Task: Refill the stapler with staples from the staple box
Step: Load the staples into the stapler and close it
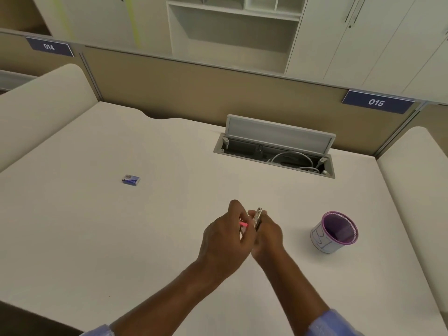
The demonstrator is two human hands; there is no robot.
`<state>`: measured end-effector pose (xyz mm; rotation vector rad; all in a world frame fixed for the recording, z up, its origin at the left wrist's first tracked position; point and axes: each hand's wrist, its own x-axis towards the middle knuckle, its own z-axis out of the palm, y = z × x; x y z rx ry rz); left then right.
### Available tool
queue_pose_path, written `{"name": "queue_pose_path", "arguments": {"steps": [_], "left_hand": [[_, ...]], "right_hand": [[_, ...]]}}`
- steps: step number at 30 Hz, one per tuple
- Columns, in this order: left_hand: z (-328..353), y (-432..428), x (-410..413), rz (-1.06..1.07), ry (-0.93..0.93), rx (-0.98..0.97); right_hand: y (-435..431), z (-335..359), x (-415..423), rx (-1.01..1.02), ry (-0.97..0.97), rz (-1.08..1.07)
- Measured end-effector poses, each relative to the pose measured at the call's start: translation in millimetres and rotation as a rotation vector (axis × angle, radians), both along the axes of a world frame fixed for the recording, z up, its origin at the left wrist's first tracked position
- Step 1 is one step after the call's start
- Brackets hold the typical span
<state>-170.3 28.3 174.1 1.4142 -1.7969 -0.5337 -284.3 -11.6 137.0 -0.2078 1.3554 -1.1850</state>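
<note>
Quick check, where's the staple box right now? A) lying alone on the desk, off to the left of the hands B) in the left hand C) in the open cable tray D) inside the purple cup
A: the small blue staple box lies by itself on the desk, well left of both hands, which hold the stapler together.

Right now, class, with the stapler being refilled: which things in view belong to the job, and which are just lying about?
Belong to the job:
stapler, held between left hand and right hand
staple box, lying apart on the desk

Just lying about:
purple pen cup
open cable hatch
</note>
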Motion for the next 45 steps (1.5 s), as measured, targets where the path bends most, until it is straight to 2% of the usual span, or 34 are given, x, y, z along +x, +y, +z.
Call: {"name": "queue_pose_path", "arguments": {"steps": [2, 4, 8, 13, 23, 45], "left_hand": [[-3.2, 5.1, 0.3, 0.029, 0.047, -0.003], [-10.2, 8.3, 1.0, 0.066, 0.102, 0.007], [-22.0, 15.9, 3.3, 0.064, 0.112, 0.04], [-37.4, 27.3, 9.5, -0.028, 0.009, 0.122], [-3.2, -23.6, 16.3, 0.011, -0.211, -0.019], [-15.8, -30.7, 20.8, 0.036, -0.14, 0.098]], "right_hand": [[-8.2, 6.8, -7.1, 0.009, -0.138, 0.011], [-13.1, 10.4, -8.5, -0.01, -0.189, 0.09], [-14.8, 11.0, -2.0, -0.09, -0.149, 0.129], [-14.7, 10.8, -7.3, -0.173, -0.126, 0.214], [-5.7, 6.3, -10.2, -0.231, -0.128, 0.414], [-5.9, 11.0, 8.7, -0.229, 0.063, 0.515]]}}
